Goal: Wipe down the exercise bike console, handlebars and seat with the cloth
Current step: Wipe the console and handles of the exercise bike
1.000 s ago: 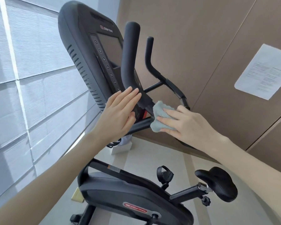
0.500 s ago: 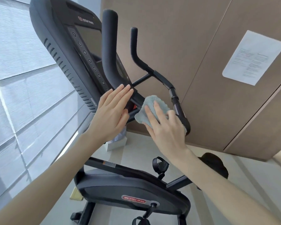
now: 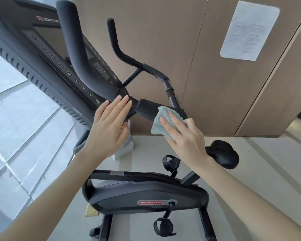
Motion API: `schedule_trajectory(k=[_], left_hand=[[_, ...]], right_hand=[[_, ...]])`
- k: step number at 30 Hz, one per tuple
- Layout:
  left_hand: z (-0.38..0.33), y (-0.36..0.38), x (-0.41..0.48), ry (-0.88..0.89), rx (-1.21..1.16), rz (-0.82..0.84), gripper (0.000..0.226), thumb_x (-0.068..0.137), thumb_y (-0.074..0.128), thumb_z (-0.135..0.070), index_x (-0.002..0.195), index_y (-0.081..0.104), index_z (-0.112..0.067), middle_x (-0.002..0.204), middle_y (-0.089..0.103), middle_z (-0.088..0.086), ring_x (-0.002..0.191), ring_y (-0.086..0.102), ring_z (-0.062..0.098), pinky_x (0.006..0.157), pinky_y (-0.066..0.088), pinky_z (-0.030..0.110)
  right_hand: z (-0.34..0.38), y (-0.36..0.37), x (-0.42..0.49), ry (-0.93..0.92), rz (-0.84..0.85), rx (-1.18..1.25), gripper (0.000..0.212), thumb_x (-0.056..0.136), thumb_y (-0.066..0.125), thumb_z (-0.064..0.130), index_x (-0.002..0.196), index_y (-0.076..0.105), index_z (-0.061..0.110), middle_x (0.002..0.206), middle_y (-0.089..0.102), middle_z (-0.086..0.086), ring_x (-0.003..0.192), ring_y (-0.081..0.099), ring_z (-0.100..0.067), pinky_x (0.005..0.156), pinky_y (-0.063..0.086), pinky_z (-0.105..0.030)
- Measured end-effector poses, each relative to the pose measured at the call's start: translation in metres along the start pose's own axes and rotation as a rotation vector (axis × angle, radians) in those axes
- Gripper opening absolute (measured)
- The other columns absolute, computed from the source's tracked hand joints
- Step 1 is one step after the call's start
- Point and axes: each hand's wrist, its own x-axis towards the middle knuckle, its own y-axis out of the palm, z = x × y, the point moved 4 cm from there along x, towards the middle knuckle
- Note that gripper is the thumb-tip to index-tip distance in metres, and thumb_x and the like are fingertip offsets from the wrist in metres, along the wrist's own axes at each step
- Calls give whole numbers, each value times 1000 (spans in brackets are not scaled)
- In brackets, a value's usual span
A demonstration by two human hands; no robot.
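The cloth lies folded over the handlebar near mid-frame. The right hand holds it against the bar, two fingers laid along it and the others bent over the bar. At its 9 o'clock the left hand is flat, its straight fingertips touching the handlebar. The console is at 10 o'clock, and the seat at 4 o'clock.
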Motion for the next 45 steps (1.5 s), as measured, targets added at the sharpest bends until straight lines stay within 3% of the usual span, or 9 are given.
schedule_trajectory(k=[5,9,12,17,23,30,37,42,45], left_hand=[[1,5,-1,23,17,-8,50,97,29,-23,140,42,-2,149,37,12,141,27,24,118,13,41],[5,7,-2,33,30,3,51,99,24,-27,140,43,-3,149,37,12,142,27,24,118,11,40],[5,4,-1,35,26,5,54,101,19,-30,138,45,-2,148,38,12,141,28,25,118,12,40],[3,-6,4,21,23,-29,49,95,30,-20,137,46,-1,147,40,12,140,30,25,117,17,44],[6,-10,3,-2,85,28,50,92,35,-18,137,47,-1,146,42,12,138,33,26,116,17,45],[-2,-8,3,-53,154,33,49,92,35,-18,137,47,0,145,43,13,137,35,26,116,19,45],[-14,-7,7,-119,175,-18,46,93,36,-15,132,51,3,140,48,16,132,42,29,114,24,45],[-16,-8,7,-144,198,-18,45,94,39,-17,133,51,2,141,48,14,133,41,27,115,23,45],[-17,-9,8,-156,215,-11,45,94,38,-17,134,50,1,141,48,13,134,40,26,114,23,46]], right_hand=[[-21,-2,-25,117,15,39,35,84,63,19,119,64,14,124,62,-3,68,46,-20,55,48,-24],[-43,-10,-42,295,80,76,39,77,75,14,115,67,13,122,63,-2,66,48,-24,52,53,-31],[-55,-24,-25,393,44,290,34,83,70,24,115,67,13,125,60,-1,73,50,-25,72,49,-29],[-36,-21,58,355,121,573,37,87,62,32,121,62,19,128,58,2,91,48,-21,87,42,-25],[-6,19,95,147,452,597,40,93,51,38,132,52,27,132,55,9,97,36,-8,81,40,-30],[-29,11,60,55,415,635,43,93,51,33,131,52,15,124,62,1,89,43,-15,77,51,-43],[-71,-2,26,18,485,663,37,90,59,24,126,59,15,121,64,2,85,46,-20,71,52,-42],[-78,6,66,86,432,916,36,91,52,32,127,57,26,126,57,16,90,40,-4,88,37,-14],[-57,26,96,35,497,921,36,93,54,29,129,54,27,136,50,11,102,39,-7,96,32,-18]])
